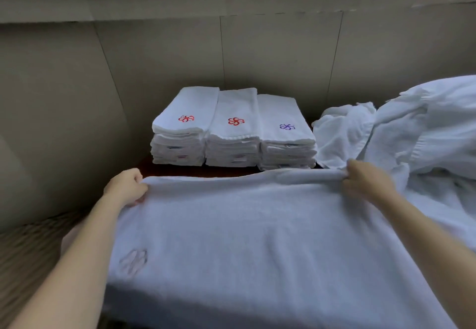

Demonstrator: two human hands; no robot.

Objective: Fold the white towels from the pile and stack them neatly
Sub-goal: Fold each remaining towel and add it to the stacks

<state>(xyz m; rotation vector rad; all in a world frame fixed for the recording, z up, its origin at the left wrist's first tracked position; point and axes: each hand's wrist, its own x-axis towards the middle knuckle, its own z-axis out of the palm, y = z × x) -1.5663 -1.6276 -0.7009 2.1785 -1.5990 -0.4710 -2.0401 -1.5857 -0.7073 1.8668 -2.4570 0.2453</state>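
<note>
A white towel (247, 238) is spread flat across the near part of the worktop (195, 170), its far edge held taut between both hands so that the cloth lies smooth before a fold is made. The left hand (126, 187) has its grip closed on the far left corner of the towel, fingers curled round the hem; the right hand (365, 179) pinches the far right corner in the same way, where the hem is bunched into a small roll. A faint embroidered flower (134, 260) is seen through the cloth near the towel's left edge, which suggests the marked face is turned down so it may end on top once folded. Three stacks of folded towels (233, 127) stand side by side at the back edge of the worktop, against the wall, flowers uppermost, well out of the folding space. The unfolded pile (417, 127) is heaped at the right edge, within easy reach of the right hand.
</note>
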